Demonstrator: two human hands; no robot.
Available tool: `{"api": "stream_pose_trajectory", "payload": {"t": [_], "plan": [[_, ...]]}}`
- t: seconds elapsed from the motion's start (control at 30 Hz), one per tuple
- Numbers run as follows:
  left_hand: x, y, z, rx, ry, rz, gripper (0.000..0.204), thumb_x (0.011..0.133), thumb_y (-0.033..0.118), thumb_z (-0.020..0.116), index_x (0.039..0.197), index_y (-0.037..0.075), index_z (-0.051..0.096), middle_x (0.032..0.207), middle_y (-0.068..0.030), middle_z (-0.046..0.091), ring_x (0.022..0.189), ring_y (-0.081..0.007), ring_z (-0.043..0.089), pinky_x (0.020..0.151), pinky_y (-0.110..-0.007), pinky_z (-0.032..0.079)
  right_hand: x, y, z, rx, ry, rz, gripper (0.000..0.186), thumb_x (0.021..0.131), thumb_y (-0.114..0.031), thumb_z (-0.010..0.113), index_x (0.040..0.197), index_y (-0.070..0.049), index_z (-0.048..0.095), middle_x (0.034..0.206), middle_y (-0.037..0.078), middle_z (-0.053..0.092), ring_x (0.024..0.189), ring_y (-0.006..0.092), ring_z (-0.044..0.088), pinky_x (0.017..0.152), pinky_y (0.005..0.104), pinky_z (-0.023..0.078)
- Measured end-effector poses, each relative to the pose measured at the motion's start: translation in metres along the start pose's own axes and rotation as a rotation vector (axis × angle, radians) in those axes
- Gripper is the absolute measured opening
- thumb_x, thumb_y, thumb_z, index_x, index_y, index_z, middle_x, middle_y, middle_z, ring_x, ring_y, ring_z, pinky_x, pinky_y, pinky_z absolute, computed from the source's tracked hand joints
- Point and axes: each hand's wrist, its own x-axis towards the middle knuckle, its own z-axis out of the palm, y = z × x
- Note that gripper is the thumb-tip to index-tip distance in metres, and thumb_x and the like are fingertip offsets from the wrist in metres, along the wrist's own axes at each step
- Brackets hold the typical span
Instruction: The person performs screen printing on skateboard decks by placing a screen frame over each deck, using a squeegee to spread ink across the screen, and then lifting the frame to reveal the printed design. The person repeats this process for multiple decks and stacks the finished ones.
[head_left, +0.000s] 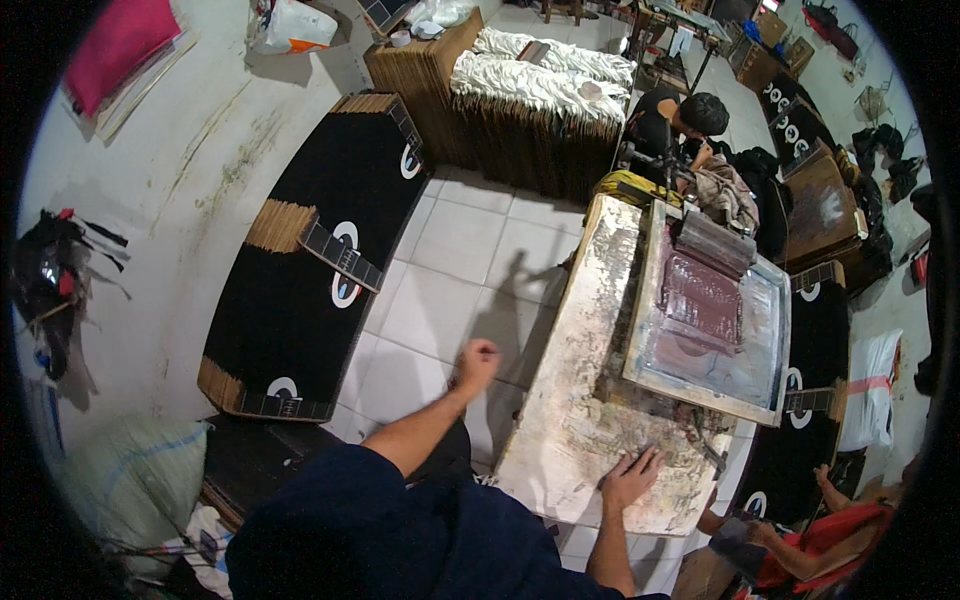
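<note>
My left hand (478, 367) hangs over the tiled floor between the table and the black boards, its fingers curled closed with nothing showing in them. My right hand (630, 479) lies flat, fingers spread, on the near part of a worn, paint-stained table (560, 455). Beyond that hand, a wooden-framed printing screen (775, 345) lies tilted across the table's right side. Dark maroon ink (705, 300) covers part of its mesh. A wide squeegee (716, 243) rests at the screen's far end. A dark metal fitting (712, 455) sits by the screen's near edge.
Left of me stands a long row of stacked boards with black fabric (275, 335) bearing white ring prints. White bunched cloth (535, 95) tops more boards at the back. A person (690, 120) crouches beyond the table; another in red (820, 545) works at lower right. A sack (125, 480) stands lower left.
</note>
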Motion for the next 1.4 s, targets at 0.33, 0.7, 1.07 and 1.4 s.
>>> {"api": "stream_pose_trajectory", "payload": {"t": [0.33, 0.7, 1.07, 1.4], "plan": [[0.073, -0.249, -0.321, 1.556, -0.601, -0.532, 0.028, 0.081, 0.016, 0.071, 0.106, 0.006, 0.079, 0.11, -0.0138, 0.077, 0.1, -0.0315, 0.073, 0.082, -0.042, 0.058, 0.044, -0.076, 0.003, -0.026, 0.044, 0.524, 0.037, 0.097, -0.019, 0.061, 0.127, 0.001, 0.067, 0.119, 0.024, 0.068, 0.108, 0.0434, 0.064, 0.092, 0.0522, 0.052], [0.315, -0.061, -0.326, 0.227, 0.188, -0.171, 0.033, 0.075, -0.003, 0.064, 0.105, 0.005, 0.077, 0.105, -0.0166, 0.075, 0.099, -0.0311, 0.072, 0.088, -0.04, 0.057, 0.117, -0.442, 0.06, 0.284, -0.595, -0.629, 0.021, 0.086, -0.026, 0.071, 0.099, -0.011, 0.076, 0.091, 0.015, 0.073, 0.087, 0.0369, 0.07, 0.078, 0.0463, 0.053], [0.143, -0.168, -0.4, 0.878, -0.141, -0.505, 0.022, 0.091, 0.022, 0.061, 0.09, 0.004, 0.075, 0.097, -0.0191, 0.075, 0.083, -0.0352, 0.072, 0.07, -0.05, 0.057, 0.313, -0.435, 0.115, -0.031, -1.795, -1.154, 0.039, 0.091, -0.028, 0.066, 0.123, -0.008, 0.067, 0.107, 0.016, 0.074, 0.101, 0.0301, 0.07, 0.087, 0.0423, 0.055], [0.079, 0.035, -0.288, -0.237, -0.204, -0.864, 0.019, 0.094, 0.022, 0.074, 0.095, 0.003, 0.071, 0.083, -0.003, 0.07, 0.077, -0.0188, 0.066, 0.072, -0.037, 0.053, 0.472, -0.602, 0.09, -0.278, -1.998, -0.949, 0.039, 0.091, -0.03, 0.067, 0.124, -0.008, 0.068, 0.107, 0.015, 0.075, 0.099, 0.0288, 0.071, 0.085, 0.0422, 0.056]]}}
